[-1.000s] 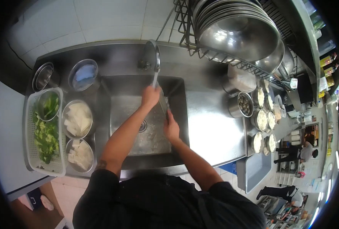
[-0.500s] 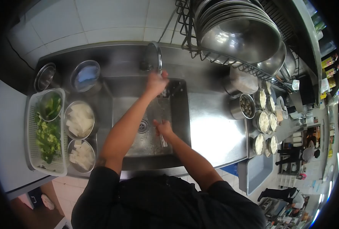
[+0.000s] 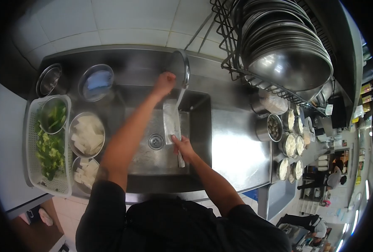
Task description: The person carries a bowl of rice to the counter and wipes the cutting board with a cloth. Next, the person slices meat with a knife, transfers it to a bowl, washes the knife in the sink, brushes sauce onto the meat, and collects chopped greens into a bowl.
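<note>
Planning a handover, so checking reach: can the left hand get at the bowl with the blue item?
Probably yes: nothing visible stands between the left hand and the bowl, and the right hand holds the cleaver clear of that path.

Camera, head-worn: one view. Station: above the front edge of the steel counter (image 3: 241, 138), at the wearer's head. Aim: forward and steeply down; the wearer's dark top (image 3: 173, 229) filled the bottom of the frame, and the left hand (image 3: 165, 82) and right hand (image 3: 185, 148) fell near its middle, over the sink (image 3: 152, 161). Range: near to the sink, farther from the counter's ends. Lens: very wide; straight edges bowed and the frame's corners went black. Field: the counter's back edge and the tiled wall (image 3: 131, 17) ran along the top; past its right end, the kitchen beyond (image 3: 321, 203) appeared small, distant and turned sideways.
</note>
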`<act>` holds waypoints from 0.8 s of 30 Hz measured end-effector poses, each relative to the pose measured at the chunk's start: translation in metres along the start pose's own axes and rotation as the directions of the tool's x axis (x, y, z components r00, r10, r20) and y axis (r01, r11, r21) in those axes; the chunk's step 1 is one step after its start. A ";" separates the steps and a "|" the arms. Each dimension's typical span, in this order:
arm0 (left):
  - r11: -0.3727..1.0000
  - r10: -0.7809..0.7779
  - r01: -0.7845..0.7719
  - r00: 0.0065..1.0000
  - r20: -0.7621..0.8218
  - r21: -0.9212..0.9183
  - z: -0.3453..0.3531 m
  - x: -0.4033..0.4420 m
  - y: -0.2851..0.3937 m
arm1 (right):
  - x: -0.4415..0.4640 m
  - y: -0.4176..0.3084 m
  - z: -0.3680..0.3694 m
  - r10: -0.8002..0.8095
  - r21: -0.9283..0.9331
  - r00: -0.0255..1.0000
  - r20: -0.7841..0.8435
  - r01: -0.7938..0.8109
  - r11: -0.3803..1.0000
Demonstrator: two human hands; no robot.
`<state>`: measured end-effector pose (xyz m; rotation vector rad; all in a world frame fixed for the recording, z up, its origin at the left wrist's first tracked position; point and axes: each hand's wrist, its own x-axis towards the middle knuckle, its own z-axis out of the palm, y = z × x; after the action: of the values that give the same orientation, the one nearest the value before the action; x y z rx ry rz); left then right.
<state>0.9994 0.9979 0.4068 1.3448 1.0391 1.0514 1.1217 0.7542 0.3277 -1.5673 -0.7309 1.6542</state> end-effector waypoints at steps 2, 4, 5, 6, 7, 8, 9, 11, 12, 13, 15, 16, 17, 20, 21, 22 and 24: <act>0.979 0.099 -0.099 0.995 0.009 0.180 0.002 0.039 -0.043 | -0.005 0.000 -0.002 0.035 0.036 0.999 -0.006 -0.035 0.999; 0.934 -0.102 0.080 0.994 0.044 0.350 0.006 0.061 -0.062 | -0.013 -0.003 -0.004 0.022 0.053 0.997 0.078 -0.026 0.998; 0.934 -0.106 0.079 0.993 0.060 0.349 0.008 0.062 -0.067 | -0.015 -0.003 -0.006 0.027 0.045 0.996 0.087 -0.031 0.999; 0.916 -0.188 0.130 0.975 0.120 0.380 0.008 0.061 -0.061 | -0.019 0.000 -0.007 0.028 0.056 0.997 0.072 -0.032 0.998; 0.894 -0.266 0.173 0.947 0.179 0.414 0.012 0.062 -0.055 | -0.022 0.006 -0.009 0.021 0.024 0.998 0.066 -0.022 0.999; 0.895 -0.262 0.161 0.945 0.198 0.417 0.019 0.063 -0.048 | -0.026 0.010 -0.012 0.011 -0.008 0.998 0.059 -0.010 1.000; 0.916 -0.390 0.366 0.909 0.149 0.164 0.026 0.065 -0.043 | -0.031 0.016 -0.019 -0.034 -0.187 0.998 0.053 0.043 0.981; 0.738 -0.473 0.544 0.839 0.269 -0.400 0.027 0.087 -0.071 | -0.056 0.032 -0.023 -0.221 -0.499 0.973 -0.066 0.160 0.852; 0.739 -0.471 0.545 0.838 0.275 -0.395 0.024 0.097 -0.061 | -0.066 0.035 -0.024 -0.416 -0.769 0.904 -0.102 0.194 0.609; 0.619 -0.504 0.579 0.811 0.297 -0.531 0.019 0.102 -0.044 | -0.084 0.023 -0.023 -0.264 -0.785 0.946 -0.186 0.018 0.619; 0.460 -0.561 0.622 0.757 0.335 -0.633 0.022 0.090 -0.040 | -0.113 0.016 -0.026 -0.256 -0.770 0.940 -0.225 -0.011 0.638; 0.508 -0.555 0.631 0.760 0.338 -0.586 0.028 0.082 -0.041 | -0.125 0.016 -0.031 -0.269 -0.773 0.932 -0.242 -0.018 0.635; 0.563 -0.538 0.628 0.772 0.338 -0.538 0.030 0.079 -0.037 | -0.129 0.031 -0.038 -0.436 -0.745 0.859 -0.269 0.101 0.659; 0.927 -0.223 0.306 0.916 0.334 -0.218 0.033 -0.008 0.002 | -0.149 0.029 -0.066 -0.297 -0.638 0.933 -0.203 0.104 0.763; 0.917 -0.279 0.370 0.863 0.421 -0.151 0.034 -0.028 0.009 | -0.153 0.036 -0.070 -0.363 -0.546 0.912 -0.189 0.210 0.811; 0.897 -0.345 0.435 0.796 0.498 -0.074 0.033 -0.050 0.011 | -0.161 0.036 -0.074 -0.364 -0.538 0.912 -0.189 0.214 0.815; 0.896 -0.359 0.437 0.814 0.457 -0.076 0.034 -0.103 0.010 | -0.182 0.018 -0.075 -0.220 -0.306 0.965 -0.140 0.169 0.937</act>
<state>1.0093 0.8899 0.4127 1.0798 0.8172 0.4797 1.1922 0.5888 0.4107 -1.7526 -1.0389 1.2906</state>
